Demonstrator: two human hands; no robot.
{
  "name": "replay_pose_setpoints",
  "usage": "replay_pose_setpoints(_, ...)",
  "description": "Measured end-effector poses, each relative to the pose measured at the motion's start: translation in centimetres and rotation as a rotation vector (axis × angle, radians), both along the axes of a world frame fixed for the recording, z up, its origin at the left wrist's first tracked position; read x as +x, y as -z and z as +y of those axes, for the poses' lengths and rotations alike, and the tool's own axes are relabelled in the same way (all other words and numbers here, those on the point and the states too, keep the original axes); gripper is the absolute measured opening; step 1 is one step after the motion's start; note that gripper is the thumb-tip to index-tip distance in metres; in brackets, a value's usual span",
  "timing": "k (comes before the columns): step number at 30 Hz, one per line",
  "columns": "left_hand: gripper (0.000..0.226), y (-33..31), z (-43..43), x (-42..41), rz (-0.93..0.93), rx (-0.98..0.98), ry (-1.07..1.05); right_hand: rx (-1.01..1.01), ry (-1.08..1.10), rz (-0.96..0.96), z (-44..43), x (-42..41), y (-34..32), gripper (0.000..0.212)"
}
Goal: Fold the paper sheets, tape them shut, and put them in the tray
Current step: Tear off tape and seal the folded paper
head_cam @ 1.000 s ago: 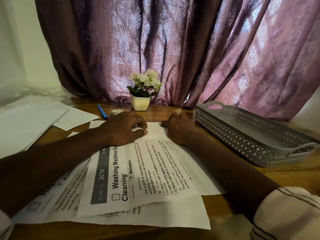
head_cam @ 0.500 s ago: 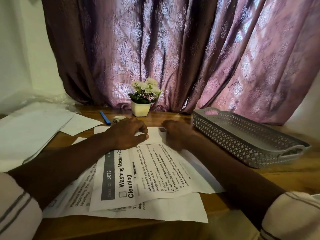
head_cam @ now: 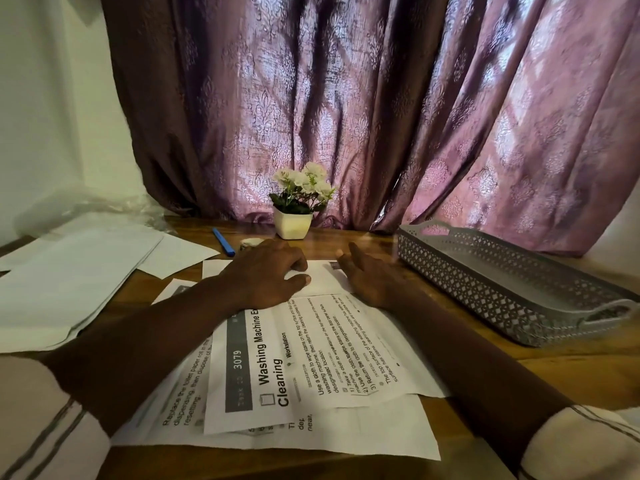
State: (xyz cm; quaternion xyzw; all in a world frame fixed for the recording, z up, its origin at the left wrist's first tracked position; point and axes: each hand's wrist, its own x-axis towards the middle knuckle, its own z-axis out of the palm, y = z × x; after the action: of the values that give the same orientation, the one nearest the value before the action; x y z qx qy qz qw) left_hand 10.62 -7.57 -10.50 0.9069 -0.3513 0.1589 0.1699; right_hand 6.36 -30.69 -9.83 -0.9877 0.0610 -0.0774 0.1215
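Note:
A small folded white paper [head_cam: 320, 277] lies flat on the wooden table just beyond a stack of printed sheets [head_cam: 311, 362]. My left hand [head_cam: 268, 273] rests palm-down on its left part, fingers curled against the sheet. My right hand [head_cam: 372, 275] lies at its right edge with fingers spread and slightly lifted, next to a small dark mark on the paper. A roll of tape [head_cam: 250, 242] sits just behind my left hand. The grey perforated tray [head_cam: 485, 271] stands to the right, with nothing visible inside.
A blue pen [head_cam: 223, 241] lies at the back left. A white pot of flowers [head_cam: 294, 223] stands against the purple curtain. More white sheets [head_cam: 69, 271] are spread over the left of the table.
My right hand has opened, its fingers now spread and raised off the folded paper. My left hand stays pressed down. The view has tilted upward slightly.

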Motion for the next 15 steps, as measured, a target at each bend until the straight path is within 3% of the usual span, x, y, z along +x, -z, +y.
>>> replay_pose_setpoints(4, 0.076, 0.2, 0.1, 0.1, 0.001, 0.098, -0.158, 0.010, -0.015, -0.111, -0.1, 0.7, 0.1, 0.085)
replay_pose_setpoints(9, 0.092, 0.0, 0.2, 0.9, 0.136, -0.011, -0.150, 0.234, -0.119, -0.213, 0.6, 0.7, 0.2, 0.075)
replay_pose_setpoints(13, 0.081, 0.1, 0.6, 0.9, 0.134, -0.234, -0.056, 0.274, -0.202, -0.391, 0.8, 0.0, 0.3, 0.068)
replay_pose_setpoints(15, 0.074, -0.5, 0.8, 0.9, 0.038, -0.341, 0.014, 0.474, -0.208, -0.490, 1.1, -0.1, 0.1, 0.066)
